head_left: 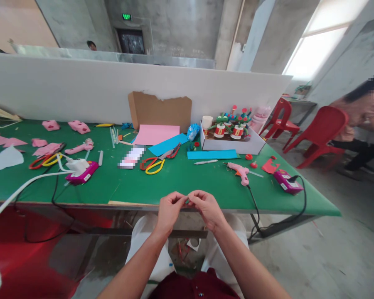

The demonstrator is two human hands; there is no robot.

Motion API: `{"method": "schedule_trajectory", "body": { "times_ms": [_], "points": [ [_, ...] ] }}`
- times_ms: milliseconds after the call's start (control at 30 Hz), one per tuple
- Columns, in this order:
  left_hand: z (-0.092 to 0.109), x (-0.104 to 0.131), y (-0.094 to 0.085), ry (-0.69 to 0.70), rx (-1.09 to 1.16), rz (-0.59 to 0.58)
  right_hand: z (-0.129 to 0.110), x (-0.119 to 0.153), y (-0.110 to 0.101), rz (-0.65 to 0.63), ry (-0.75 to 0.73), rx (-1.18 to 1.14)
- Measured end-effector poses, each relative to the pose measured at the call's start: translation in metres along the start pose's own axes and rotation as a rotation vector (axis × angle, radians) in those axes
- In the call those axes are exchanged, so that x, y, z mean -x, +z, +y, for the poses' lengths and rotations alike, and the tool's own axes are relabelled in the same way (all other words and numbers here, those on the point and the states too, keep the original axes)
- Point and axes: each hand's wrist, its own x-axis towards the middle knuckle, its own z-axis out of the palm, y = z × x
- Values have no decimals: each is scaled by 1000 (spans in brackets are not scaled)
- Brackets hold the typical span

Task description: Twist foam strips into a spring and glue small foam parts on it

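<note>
At the front edge of the green table (137, 187), my left hand (170, 211) and my right hand (207, 208) meet fingertip to fingertip. Both are closed in a pinch around a small dark green piece (187, 201), mostly hidden by the fingers, so its kind does not show. Beyond them lie yellow-and-red-handled scissors (156, 165), a silver pen (205, 162) and a blue paper strip (212, 155). To the right rests a pink glue gun (239, 171) with its cord running over the table edge.
A white box (233, 144) holds several red-and-white cup figures. Two purple power strips (84, 172) sit left and right, with cables trailing. Pink paper (158, 134) leans by a brown cardboard flap (162, 110). A seated person is beside red chairs (321, 128) at right.
</note>
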Motion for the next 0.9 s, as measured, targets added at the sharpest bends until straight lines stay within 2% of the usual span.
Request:
{"method": "schedule_trajectory", "body": {
  "times_ms": [167,500,600,700,800,900],
  "points": [
    [2,1,2,-37,75,4,3,0,2,-80,73,-143],
    [-2,-1,2,-36,129,33,4,0,5,-56,169,-194],
    [-3,-2,-4,15,78,73,5,1,3,0,106,-127],
    [-4,-2,-16,248,-172,132,4,1,-2,85,-48,33],
    [-7,-4,-29,635,-458,203,0,3,-9,135,-197,226],
    [-11,-8,-38,972,-726,272,-4,7,-14,122,-304,368]
  ]
}}
